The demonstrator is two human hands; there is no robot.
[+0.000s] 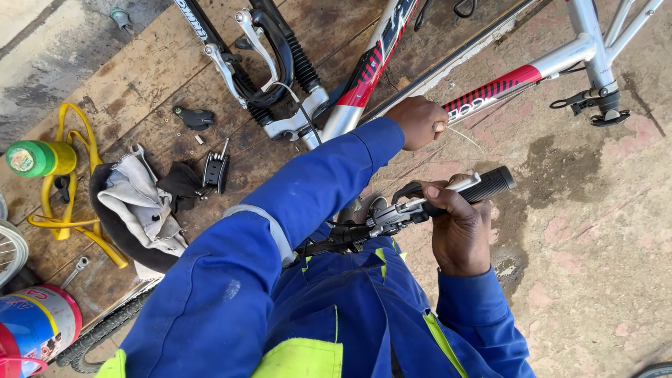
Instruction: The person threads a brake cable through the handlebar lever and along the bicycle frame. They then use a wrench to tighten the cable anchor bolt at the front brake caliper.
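A bicycle frame (490, 89), silver with red and black panels, lies across the ground from twelve o'clock toward two o'clock, its tubes meeting near the centre. At eleven o'clock a black suspension fork (269, 63) with silver brake arms rests on a worn wooden board (126, 91). At eight to nine o'clock on that board sit a crumpled grey rag (143, 206), a yellow strap (66, 182) looped beneath it, and a green-capped can (38, 158). A small black multi-tool (215, 170) lies just beside the rag, toward the centre.

The handlebar end (420, 203) is just right of centre: a black grip pointing to two o'clock, with a silver brake lever and shifter body clamped beside it. The right hand (458, 227) is wrapped firmly around the bar just behind the black grip, with its fingers curled closed over it and the thumb lying along the lever.

The left hand (418, 122), at one o'clock from centre, is closed into a fist next to the frame's down tube, pinching a thin brake cable (465, 136) that trails away toward three o'clock.
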